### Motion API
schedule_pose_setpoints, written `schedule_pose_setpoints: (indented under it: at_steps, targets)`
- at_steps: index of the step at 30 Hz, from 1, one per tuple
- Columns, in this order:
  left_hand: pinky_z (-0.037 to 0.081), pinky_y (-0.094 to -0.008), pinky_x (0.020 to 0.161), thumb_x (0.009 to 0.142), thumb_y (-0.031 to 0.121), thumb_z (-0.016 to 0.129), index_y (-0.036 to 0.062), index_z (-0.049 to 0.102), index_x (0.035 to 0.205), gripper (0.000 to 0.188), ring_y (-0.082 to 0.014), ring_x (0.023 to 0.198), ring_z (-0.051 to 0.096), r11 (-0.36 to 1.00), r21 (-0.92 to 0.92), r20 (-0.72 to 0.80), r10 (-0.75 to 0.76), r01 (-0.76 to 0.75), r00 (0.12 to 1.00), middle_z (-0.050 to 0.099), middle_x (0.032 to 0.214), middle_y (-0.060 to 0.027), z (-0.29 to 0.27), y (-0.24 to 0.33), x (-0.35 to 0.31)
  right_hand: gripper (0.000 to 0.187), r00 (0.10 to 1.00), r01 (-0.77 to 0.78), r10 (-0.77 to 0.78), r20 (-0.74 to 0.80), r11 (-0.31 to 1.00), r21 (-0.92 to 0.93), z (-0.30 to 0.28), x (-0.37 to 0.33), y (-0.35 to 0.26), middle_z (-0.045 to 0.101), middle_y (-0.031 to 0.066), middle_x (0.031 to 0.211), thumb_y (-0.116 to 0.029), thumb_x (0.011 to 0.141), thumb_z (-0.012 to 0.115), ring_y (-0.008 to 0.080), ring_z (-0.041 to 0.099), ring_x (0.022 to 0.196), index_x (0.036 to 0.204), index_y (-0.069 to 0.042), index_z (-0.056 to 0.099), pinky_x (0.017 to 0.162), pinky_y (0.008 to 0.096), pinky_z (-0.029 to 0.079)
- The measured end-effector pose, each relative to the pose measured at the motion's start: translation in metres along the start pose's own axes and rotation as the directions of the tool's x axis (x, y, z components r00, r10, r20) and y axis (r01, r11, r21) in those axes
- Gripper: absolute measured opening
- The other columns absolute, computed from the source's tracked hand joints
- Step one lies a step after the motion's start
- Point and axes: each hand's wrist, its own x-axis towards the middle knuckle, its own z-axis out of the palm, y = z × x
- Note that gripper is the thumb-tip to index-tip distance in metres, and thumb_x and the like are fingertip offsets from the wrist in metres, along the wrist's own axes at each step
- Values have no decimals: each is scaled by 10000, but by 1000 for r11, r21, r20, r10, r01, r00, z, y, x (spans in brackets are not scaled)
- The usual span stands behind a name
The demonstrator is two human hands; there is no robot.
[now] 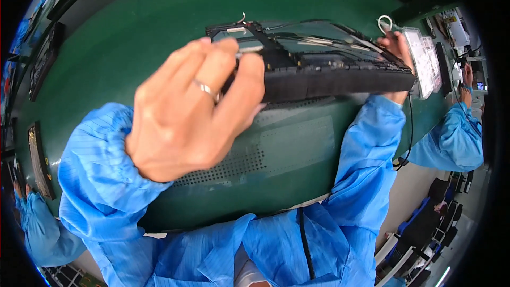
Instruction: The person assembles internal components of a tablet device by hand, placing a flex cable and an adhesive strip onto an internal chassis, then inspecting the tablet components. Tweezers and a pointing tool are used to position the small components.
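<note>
A long black-framed electronic assembly [340, 79] is held tilted above the green table. Wires and a glossy, see-through part run along its upper side. My left hand [183, 111], with a ring on one finger, is closed at the left end of the assembly. Its fingertips curl over the frame, and some blur hides exactly what they pinch. Behind the right end, my right hand [396, 48] grips the frame, its palm partly covered by it. A white cable loop [385, 23] stands up by the right fingers.
Below the assembly lies a perforated patch [234, 165] on the green table [159, 8]. Clear plastic pieces [422, 64] lean at the right edge. A narrow part [40, 159] lies at the left. Co-workers in blue sleeves [446, 138] sit on both sides. A black cable [410, 127] hangs at the right.
</note>
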Motion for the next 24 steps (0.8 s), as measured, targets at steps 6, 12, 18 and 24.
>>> schedule_pose_setpoints:
  at_steps: [6,12,18,24]
  targets:
    - [452,-351,659,620,81,527,-39,566,882,291,-252,696,533,1000,-1,25,17,-17,1000,546,868,-202,30,38,-27,235,987,164,-160,34,964,-212,14,-44,-85,538,182,956,-90,797,463,297,528,923,919,101,524,855,389,388]
    - [423,-466,767,628,92,514,-46,552,860,272,-308,843,506,999,-42,43,6,-4,999,518,916,-191,61,48,-48,148,868,-291,409,281,878,-379,69,-144,-53,601,167,778,65,618,578,204,575,700,765,74,567,657,269,447]
    - [424,-458,766,631,99,511,-40,547,879,287,-309,851,509,999,-34,2,17,-17,1000,518,923,-187,63,50,-47,102,775,-457,587,235,777,-433,76,-167,-38,604,100,770,35,684,588,115,544,680,783,58,583,635,217,432]
    - [426,-455,762,630,107,509,-38,547,875,287,-306,852,508,999,-35,14,19,-18,1000,519,923,-184,62,49,-48,104,800,-436,560,216,789,-433,80,-170,-34,601,89,781,36,694,587,104,535,678,794,61,579,630,209,427]
